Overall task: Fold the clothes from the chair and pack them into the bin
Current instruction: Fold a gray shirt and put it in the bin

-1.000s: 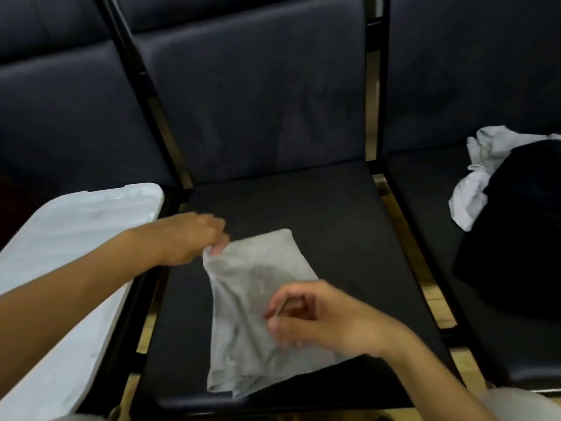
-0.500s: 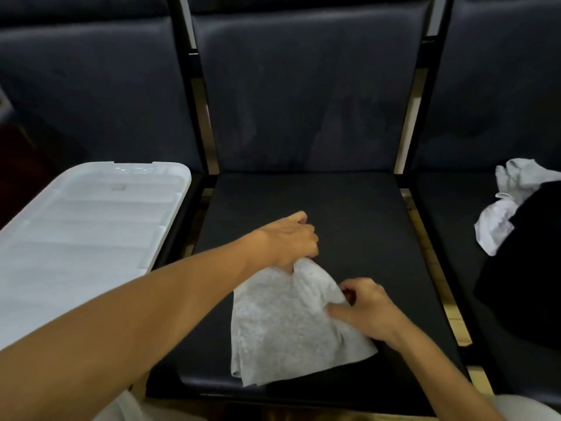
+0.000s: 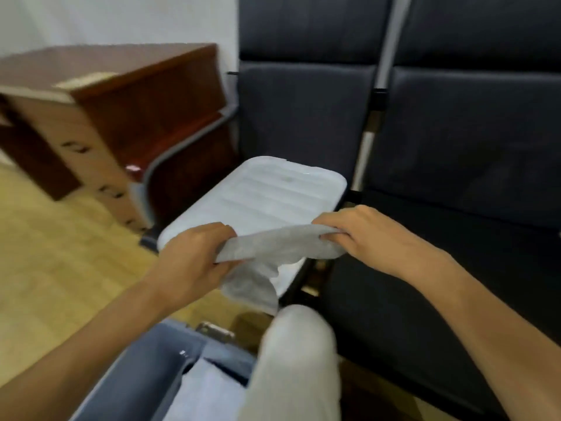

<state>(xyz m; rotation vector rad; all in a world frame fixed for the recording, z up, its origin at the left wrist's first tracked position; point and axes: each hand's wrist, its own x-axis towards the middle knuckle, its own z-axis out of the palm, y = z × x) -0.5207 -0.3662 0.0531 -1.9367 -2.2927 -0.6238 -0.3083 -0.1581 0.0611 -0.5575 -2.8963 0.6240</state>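
A folded grey cloth (image 3: 273, 247) hangs in the air between both hands, its lower part drooping. My left hand (image 3: 194, 259) grips its left end and my right hand (image 3: 364, 235) pinches its right end. Below them, at the bottom left, a blue-grey bin (image 3: 142, 372) stands on the floor with pale fabric (image 3: 206, 390) inside. The cloth is held above the white bin lid (image 3: 273, 192), which lies on the left chair seat. The dark chair (image 3: 425, 268) is to the right.
My knee in light trousers (image 3: 297, 354) sits beside the bin. A reddish wooden desk (image 3: 121, 101) stands at the back left on a light wood floor (image 3: 45, 253). Dark padded chair backs (image 3: 303, 117) fill the rear.
The cloth has left the chair seat and is now held up by both hands. My view has swung left and down, bringing the bin, the desk and the floor into sight.
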